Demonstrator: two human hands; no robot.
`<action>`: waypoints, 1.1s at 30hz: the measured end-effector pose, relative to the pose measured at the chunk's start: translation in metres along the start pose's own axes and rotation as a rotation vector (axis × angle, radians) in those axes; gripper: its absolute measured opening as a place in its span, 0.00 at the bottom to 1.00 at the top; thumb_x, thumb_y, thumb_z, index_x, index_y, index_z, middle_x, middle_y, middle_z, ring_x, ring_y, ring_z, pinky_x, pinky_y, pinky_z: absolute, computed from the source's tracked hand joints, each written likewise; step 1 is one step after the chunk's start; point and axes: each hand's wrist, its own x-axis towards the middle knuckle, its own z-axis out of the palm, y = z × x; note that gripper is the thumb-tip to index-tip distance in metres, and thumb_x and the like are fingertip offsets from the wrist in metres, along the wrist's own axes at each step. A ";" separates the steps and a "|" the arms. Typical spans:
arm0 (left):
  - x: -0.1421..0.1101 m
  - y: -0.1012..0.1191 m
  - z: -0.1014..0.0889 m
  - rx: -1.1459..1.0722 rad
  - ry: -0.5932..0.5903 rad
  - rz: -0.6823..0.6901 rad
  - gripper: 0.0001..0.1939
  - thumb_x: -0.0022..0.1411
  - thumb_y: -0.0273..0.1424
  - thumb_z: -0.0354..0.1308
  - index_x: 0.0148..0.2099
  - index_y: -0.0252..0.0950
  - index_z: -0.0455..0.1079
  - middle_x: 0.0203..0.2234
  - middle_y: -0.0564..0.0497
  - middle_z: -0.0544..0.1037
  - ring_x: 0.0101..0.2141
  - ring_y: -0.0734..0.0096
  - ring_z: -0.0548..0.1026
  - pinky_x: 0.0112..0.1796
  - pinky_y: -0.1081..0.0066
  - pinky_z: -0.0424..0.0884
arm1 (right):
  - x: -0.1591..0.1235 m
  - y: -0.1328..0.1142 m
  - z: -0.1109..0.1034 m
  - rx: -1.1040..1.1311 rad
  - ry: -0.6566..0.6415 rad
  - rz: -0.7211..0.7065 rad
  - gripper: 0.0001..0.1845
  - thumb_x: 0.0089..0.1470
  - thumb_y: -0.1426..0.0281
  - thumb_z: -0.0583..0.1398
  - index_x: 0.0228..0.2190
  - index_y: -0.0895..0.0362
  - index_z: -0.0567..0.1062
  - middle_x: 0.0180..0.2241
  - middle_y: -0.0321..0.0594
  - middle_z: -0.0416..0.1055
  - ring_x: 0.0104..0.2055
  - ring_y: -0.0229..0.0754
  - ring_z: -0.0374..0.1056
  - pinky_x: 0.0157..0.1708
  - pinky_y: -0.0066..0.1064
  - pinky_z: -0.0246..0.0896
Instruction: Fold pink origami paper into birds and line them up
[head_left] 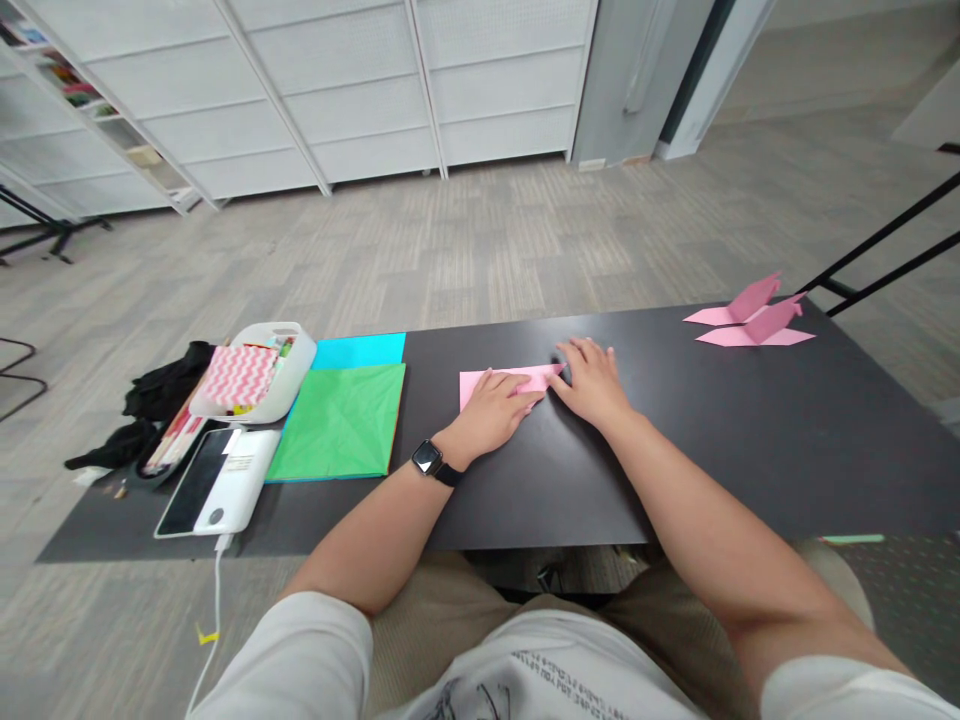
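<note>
A folded piece of pink paper [472, 384] lies on the dark table [510, 505] before me. My left hand [489, 412], with a watch on its wrist, rests flat across the paper with its fingers stretched out. At the paper's pointed right end is my right hand [592, 382]. Its thumb touches or nearly touches that tip, and its fingers are spread over the tabletop. The hands cover part of the paper's lower edge.
Two pink origami birds [776, 322] stand at the far right. To the left lie green paper sheets [341, 425] over blue paper [364, 350], a white basket [300, 365], a white device [238, 480] with a cable [217, 590], and black cloth [166, 385].
</note>
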 end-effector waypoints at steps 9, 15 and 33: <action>-0.004 -0.012 -0.011 -0.073 -0.002 0.068 0.11 0.73 0.34 0.63 0.53 0.47 0.84 0.63 0.49 0.77 0.65 0.55 0.70 0.71 0.44 0.58 | 0.000 -0.001 0.002 -0.030 -0.067 0.056 0.32 0.68 0.53 0.57 0.67 0.54 0.70 0.72 0.57 0.61 0.76 0.69 0.51 0.73 0.72 0.40; -0.010 -0.017 -0.019 -0.127 -0.004 0.130 0.12 0.72 0.36 0.63 0.53 0.44 0.84 0.62 0.46 0.79 0.61 0.54 0.73 0.66 0.51 0.67 | 0.000 -0.004 -0.005 0.023 -0.015 0.006 0.31 0.68 0.57 0.58 0.66 0.56 0.70 0.69 0.56 0.66 0.73 0.65 0.57 0.72 0.67 0.46; -0.008 -0.028 -0.017 -0.143 0.029 0.091 0.23 0.68 0.42 0.70 0.61 0.42 0.75 0.60 0.45 0.80 0.63 0.54 0.74 0.67 0.52 0.64 | 0.001 0.002 -0.014 0.110 -0.078 -0.307 0.15 0.68 0.65 0.60 0.45 0.51 0.88 0.46 0.46 0.79 0.50 0.52 0.73 0.56 0.46 0.68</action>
